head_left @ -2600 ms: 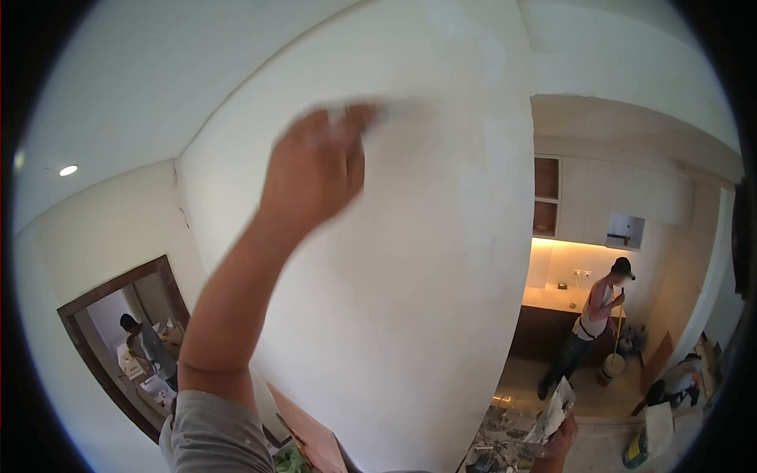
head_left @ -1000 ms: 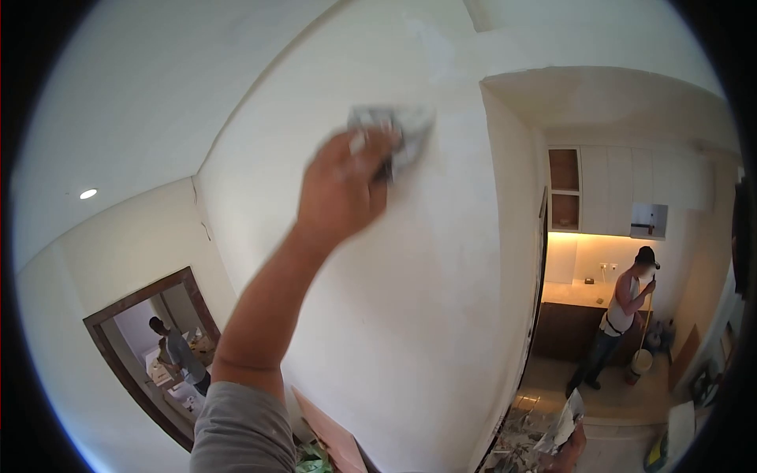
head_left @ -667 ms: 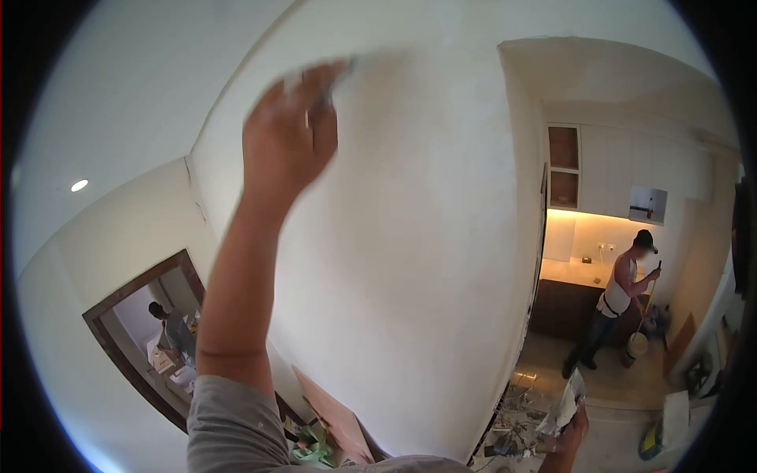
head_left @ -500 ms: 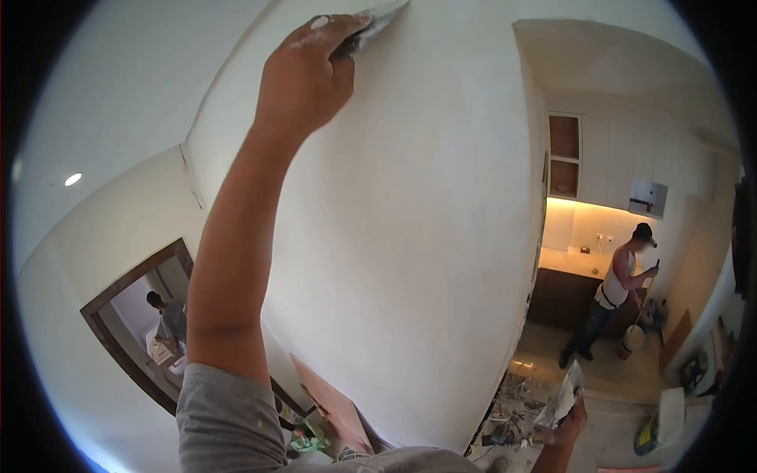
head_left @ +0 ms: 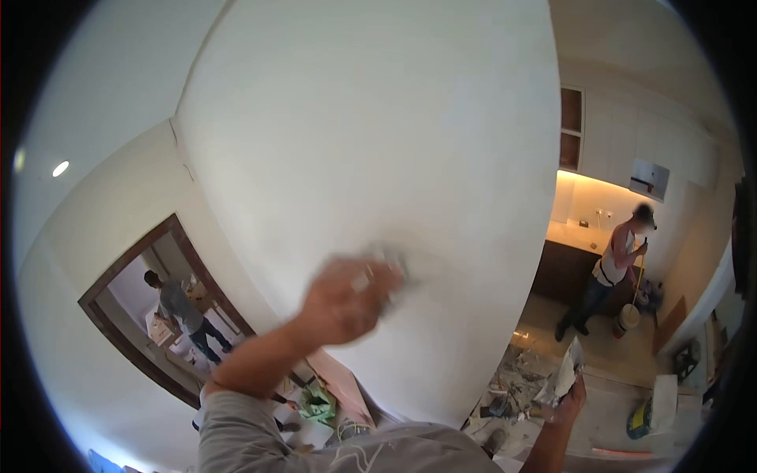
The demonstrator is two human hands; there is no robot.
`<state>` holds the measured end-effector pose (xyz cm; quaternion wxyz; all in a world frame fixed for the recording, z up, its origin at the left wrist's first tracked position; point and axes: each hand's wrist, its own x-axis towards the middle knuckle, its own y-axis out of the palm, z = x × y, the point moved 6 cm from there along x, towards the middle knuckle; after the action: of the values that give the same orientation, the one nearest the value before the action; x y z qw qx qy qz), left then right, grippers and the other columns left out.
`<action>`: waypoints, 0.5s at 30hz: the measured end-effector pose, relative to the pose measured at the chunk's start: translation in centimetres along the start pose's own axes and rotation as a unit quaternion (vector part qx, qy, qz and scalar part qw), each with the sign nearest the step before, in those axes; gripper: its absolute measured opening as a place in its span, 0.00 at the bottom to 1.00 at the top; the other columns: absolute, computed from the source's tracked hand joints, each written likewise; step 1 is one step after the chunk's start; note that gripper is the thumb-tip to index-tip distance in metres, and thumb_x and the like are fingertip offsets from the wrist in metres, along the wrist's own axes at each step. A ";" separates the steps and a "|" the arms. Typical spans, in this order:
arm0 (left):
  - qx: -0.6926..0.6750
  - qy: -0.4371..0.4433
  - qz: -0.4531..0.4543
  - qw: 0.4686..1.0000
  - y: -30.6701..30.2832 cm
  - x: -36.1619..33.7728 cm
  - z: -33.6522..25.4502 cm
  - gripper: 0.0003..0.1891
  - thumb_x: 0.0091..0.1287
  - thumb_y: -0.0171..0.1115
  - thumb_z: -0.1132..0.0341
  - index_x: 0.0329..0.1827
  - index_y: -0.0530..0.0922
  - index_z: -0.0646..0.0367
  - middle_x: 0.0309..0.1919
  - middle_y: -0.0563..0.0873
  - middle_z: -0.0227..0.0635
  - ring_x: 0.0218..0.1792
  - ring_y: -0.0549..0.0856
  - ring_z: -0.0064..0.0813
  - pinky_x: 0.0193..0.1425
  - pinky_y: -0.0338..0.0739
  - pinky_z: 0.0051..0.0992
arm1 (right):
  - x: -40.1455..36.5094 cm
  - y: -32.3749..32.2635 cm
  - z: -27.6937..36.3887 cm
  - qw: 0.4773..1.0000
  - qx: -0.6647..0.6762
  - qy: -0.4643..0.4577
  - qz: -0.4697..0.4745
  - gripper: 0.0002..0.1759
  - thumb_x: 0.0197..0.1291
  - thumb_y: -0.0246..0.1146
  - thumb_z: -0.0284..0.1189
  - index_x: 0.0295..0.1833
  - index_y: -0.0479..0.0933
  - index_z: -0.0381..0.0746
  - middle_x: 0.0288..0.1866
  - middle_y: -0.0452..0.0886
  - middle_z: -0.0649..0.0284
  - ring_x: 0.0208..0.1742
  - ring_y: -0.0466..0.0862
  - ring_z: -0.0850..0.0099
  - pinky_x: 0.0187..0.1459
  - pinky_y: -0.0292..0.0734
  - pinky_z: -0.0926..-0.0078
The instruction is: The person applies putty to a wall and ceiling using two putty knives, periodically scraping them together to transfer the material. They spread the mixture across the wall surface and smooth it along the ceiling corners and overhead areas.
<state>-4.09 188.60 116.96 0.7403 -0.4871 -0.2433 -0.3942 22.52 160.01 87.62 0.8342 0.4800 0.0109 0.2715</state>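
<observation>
My left hand [head_left: 351, 299], blurred by motion, is closed around a putty knife [head_left: 392, 272] in front of the pale wall [head_left: 378, 158]. The blade is smeared, close to the wall surface at about mid-height. Low on the right, my right hand [head_left: 569, 400] grips a broad putty knife [head_left: 569, 369] loaded with white filler, its blade pointing up. Its handle is mostly hidden in my fingers. Whitish smears show on both hands.
Rubble [head_left: 516, 378] covers the floor by the wall's right end. A board [head_left: 341, 386] leans low beside a green bag [head_left: 317, 404]. One person [head_left: 615, 264] holds a stick in a bucket [head_left: 627, 319] in the kitchen; another [head_left: 183, 307] stands beyond the doorway [head_left: 180, 236].
My left hand has swept down with its putty knife from high on the wall to mid-height. My view has shifted slightly; the right hand stays low, holding its knife.
</observation>
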 end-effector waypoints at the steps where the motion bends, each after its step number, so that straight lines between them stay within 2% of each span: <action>1: 0.092 0.002 -0.027 0.995 -2.5 2.5 0.8 0.25 0.46 0.65 0.76 0.52 0.84 0.56 0.46 0.88 0.35 0.42 0.86 0.35 0.48 0.80 0.33 | 0.2 0.1 -0.3 1.000 0.000 0.005 0.003 0.25 0.73 0.52 0.42 0.65 0.72 0.36 0.58 0.82 0.59 0.58 0.82 0.63 0.61 0.75 0.64; 2: 0.152 -0.003 -0.070 0.986 -5.0 5.3 2.1 0.22 0.50 0.63 0.78 0.51 0.84 0.56 0.45 0.89 0.36 0.39 0.87 0.33 0.45 0.81 0.32 | 0.3 -0.2 -0.7 1.000 0.001 0.012 0.005 0.25 0.73 0.52 0.42 0.65 0.72 0.36 0.58 0.82 0.60 0.58 0.82 0.63 0.62 0.75 0.64; 3: 0.210 0.031 -0.166 0.963 -6.8 7.6 3.8 0.17 0.55 0.61 0.78 0.48 0.84 0.57 0.46 0.89 0.34 0.37 0.87 0.33 0.43 0.82 0.30 | 0.5 -1.4 -1.0 1.000 -0.008 0.012 0.007 0.26 0.72 0.53 0.43 0.65 0.72 0.36 0.58 0.82 0.60 0.59 0.82 0.64 0.63 0.74 0.63; 4: 0.225 0.027 -0.224 0.948 -8.8 10.2 4.8 0.15 0.57 0.59 0.78 0.46 0.85 0.57 0.43 0.89 0.34 0.36 0.87 0.36 0.42 0.83 0.31 | 0.1 -0.3 -1.0 1.000 -0.005 0.014 0.012 0.26 0.72 0.53 0.44 0.65 0.73 0.36 0.57 0.83 0.60 0.58 0.82 0.64 0.62 0.75 0.63; 5: 0.241 0.028 -0.236 0.941 -10.0 12.6 7.0 0.17 0.62 0.61 0.71 0.54 0.84 0.51 0.45 0.89 0.35 0.39 0.87 0.39 0.44 0.83 0.30 | 0.1 1.5 -0.8 1.000 -0.001 0.013 0.020 0.25 0.72 0.53 0.44 0.64 0.73 0.36 0.57 0.83 0.60 0.57 0.83 0.65 0.61 0.75 0.63; 6: 0.255 -0.046 -0.233 0.937 -10.4 14.4 9.2 0.17 0.62 0.60 0.71 0.54 0.84 0.48 0.45 0.88 0.34 0.40 0.87 0.41 0.46 0.82 0.32 | 0.1 2.7 -0.8 1.000 0.003 0.011 0.027 0.25 0.72 0.53 0.44 0.64 0.73 0.37 0.56 0.83 0.60 0.57 0.83 0.65 0.61 0.76 0.63; 7: 0.187 -0.067 -0.213 0.957 -10.9 16.7 7.9 0.18 0.65 0.52 0.79 0.57 0.81 0.64 0.53 0.86 0.49 0.55 0.85 0.45 0.63 0.79 0.37 | 0.1 2.7 -0.9 1.000 0.009 0.013 0.023 0.25 0.73 0.53 0.44 0.64 0.73 0.37 0.55 0.83 0.60 0.54 0.84 0.66 0.58 0.77 0.65; 10: 0.193 -0.038 -0.196 0.961 -8.5 16.2 8.3 0.18 0.64 0.52 0.80 0.56 0.81 0.64 0.52 0.86 0.50 0.55 0.85 0.46 0.63 0.79 0.38 | -0.6 3.0 -0.6 0.995 -0.012 -0.030 -0.100 0.17 0.74 0.53 0.39 0.54 0.76 0.38 0.40 0.84 0.64 0.37 0.83 0.71 0.39 0.78 0.71; 11: 0.242 -0.046 -0.204 0.948 -7.2 14.8 8.3 0.19 0.60 0.60 0.73 0.55 0.84 0.47 0.44 0.88 0.34 0.43 0.86 0.42 0.50 0.81 0.34 | -0.6 2.5 -0.6 0.997 -0.023 -0.026 -0.068 0.19 0.74 0.52 0.40 0.57 0.75 0.37 0.45 0.84 0.62 0.42 0.84 0.70 0.45 0.78 0.70; 13: 0.181 0.024 -0.205 0.962 -3.6 11.2 6.6 0.23 0.54 0.63 0.73 0.56 0.84 0.50 0.48 0.88 0.38 0.51 0.85 0.40 0.60 0.78 0.35 | -0.6 0.6 -0.6 0.999 -0.042 -0.019 -0.008 0.23 0.74 0.50 0.42 0.64 0.73 0.36 0.54 0.84 0.60 0.53 0.84 0.67 0.56 0.79 0.68; 14: 0.131 0.016 -0.211 0.969 -1.3 8.9 5.8 0.30 0.44 0.70 0.72 0.57 0.85 0.46 0.49 0.88 0.29 0.53 0.82 0.34 0.56 0.76 0.34 | -0.8 0.2 -0.6 0.999 -0.038 -0.017 -0.016 0.23 0.75 0.50 0.42 0.64 0.72 0.36 0.54 0.84 0.60 0.53 0.84 0.67 0.56 0.79 0.68; 15: 0.086 -0.028 -0.157 0.983 0.4 6.9 4.0 0.30 0.43 0.70 0.73 0.56 0.85 0.49 0.51 0.86 0.30 0.56 0.81 0.33 0.57 0.73 0.35 | -0.9 0.0 -0.6 0.999 -0.035 -0.014 -0.023 0.23 0.75 0.50 0.41 0.64 0.72 0.36 0.54 0.84 0.60 0.53 0.84 0.67 0.55 0.79 0.68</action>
<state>0.26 189.99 123.56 0.7014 -0.3883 -0.3707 -0.4689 21.60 160.10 87.06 0.8565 0.4539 0.0001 0.2459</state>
